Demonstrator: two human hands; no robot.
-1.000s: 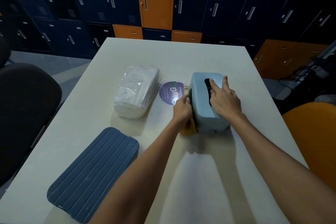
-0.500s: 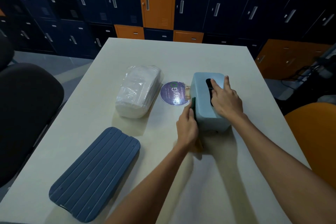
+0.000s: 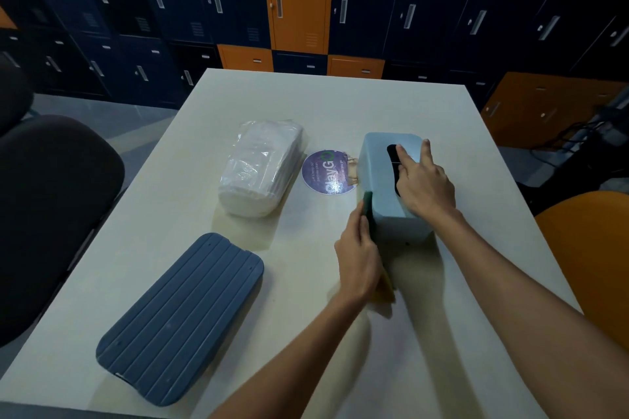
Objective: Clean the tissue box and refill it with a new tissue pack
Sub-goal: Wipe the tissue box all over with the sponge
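Plastic tissue box [image 3: 381, 180], judged light, stiff and apt to slide, is pinned on the right half of the table [image 3: 340, 105] by the right hand [image 3: 427, 189], its straight fingers [image 3: 405, 159] pressed flat on the top, while a sponge [image 3: 368, 211] is gripped against its left wall by the left hand [image 3: 359, 258].

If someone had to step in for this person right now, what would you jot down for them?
Left hand: grips a sponge against the tissue box, on its left side.
Right hand: flat on the box top, steadying it.
Tissue pack: wrapped, on the table left of the box.
Ribbed blue panel: likely the box's base, lying nearer the person.
Done: box apparently opened; cleaning under way.
Left: finish wiping, load the pack, refit the panel.
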